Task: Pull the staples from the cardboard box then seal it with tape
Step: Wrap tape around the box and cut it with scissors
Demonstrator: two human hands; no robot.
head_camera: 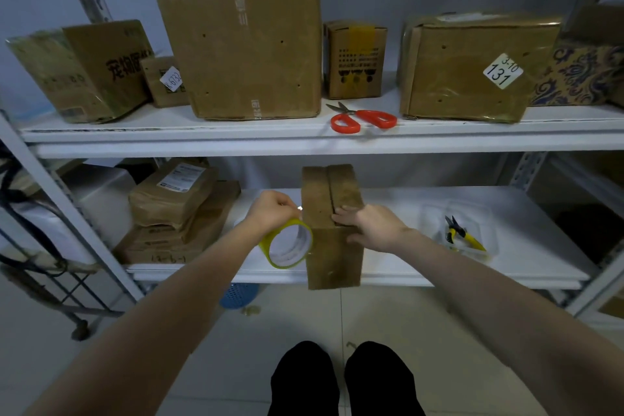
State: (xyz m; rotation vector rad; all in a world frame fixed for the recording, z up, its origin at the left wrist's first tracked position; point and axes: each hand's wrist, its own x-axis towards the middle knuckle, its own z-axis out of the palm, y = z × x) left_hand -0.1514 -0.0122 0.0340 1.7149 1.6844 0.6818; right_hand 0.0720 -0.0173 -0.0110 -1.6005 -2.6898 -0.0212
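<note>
A small brown cardboard box [332, 199] stands on the lower white shelf [405, 206], its two top flaps meeting along a seam. My right hand [369, 226] rests flat on the near end of the flaps, fingers across the seam. My left hand [273, 211] holds a yellow-rimmed roll of clear tape [287, 245] against the box's left side, fingers pinching near the tape's loose end. Yellow-handled pliers [462, 235] lie in a clear tray to the right of the box.
Red-handled scissors [363, 118] lie on the upper shelf [202, 137] among several taped cardboard boxes. Stacked brown parcels [175, 209] sit at the left of the lower shelf. A blue basket [238, 294] is on the floor below. My feet are at the bottom.
</note>
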